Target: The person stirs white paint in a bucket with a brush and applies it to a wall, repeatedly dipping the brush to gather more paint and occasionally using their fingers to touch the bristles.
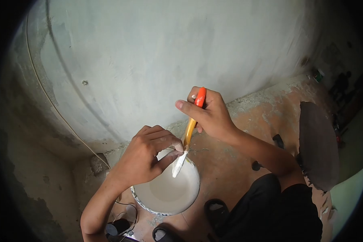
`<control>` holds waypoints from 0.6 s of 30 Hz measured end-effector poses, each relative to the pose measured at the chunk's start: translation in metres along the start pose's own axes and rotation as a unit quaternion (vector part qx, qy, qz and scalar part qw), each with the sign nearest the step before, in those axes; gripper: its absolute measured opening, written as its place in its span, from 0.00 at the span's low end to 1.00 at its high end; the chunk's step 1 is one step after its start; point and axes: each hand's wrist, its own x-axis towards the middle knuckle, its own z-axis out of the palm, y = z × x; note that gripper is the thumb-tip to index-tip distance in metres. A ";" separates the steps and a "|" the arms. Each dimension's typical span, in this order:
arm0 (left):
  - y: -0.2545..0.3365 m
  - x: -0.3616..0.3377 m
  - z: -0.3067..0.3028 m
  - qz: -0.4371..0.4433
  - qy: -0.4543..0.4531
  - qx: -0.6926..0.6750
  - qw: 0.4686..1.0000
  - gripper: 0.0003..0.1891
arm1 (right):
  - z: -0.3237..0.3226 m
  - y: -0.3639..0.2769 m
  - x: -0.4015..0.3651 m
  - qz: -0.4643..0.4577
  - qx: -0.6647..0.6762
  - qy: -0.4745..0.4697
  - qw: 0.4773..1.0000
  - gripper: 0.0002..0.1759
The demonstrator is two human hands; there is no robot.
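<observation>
A paintbrush point(190, 128) with an orange-tipped yellow handle points downward in front of me, its narrow end coated in white and seen edge-on. My right hand point(211, 113) is wrapped round the upper handle, thumb stretched to the left. At the white end, the thumb and index finger of my left hand point(152, 150) pinch close to the base of the brush head. Below both hands a round white bucket point(195, 189) stands on the floor, with pale, whitish liquid inside. The brush tip hangs over the bucket's opening. My left hand hides part of the rim.
A pale, patchy wall point(149, 60) rises ahead, with a thin cable point(52, 101) down its left side. Dark sandals point(216, 213) are beside the bucket on the stained floor point(226, 173). A dark, flat piece point(319, 149) lies at right; a dark cylinder point(117, 227) is at lower left.
</observation>
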 end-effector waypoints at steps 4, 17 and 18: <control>0.007 -0.001 0.013 -0.012 0.072 -0.063 0.995 0.09 | -0.014 -0.012 -0.032 -0.091 0.008 0.106 0.990 0.18; 0.021 -0.009 0.002 -0.009 0.163 -0.071 0.984 0.08 | -0.017 -0.029 -0.101 -0.177 -0.009 0.214 0.961 0.13; 0.021 -0.013 -0.002 -0.032 0.158 -0.123 0.979 0.08 | -0.017 -0.029 -0.100 -0.179 -0.009 0.213 0.960 0.13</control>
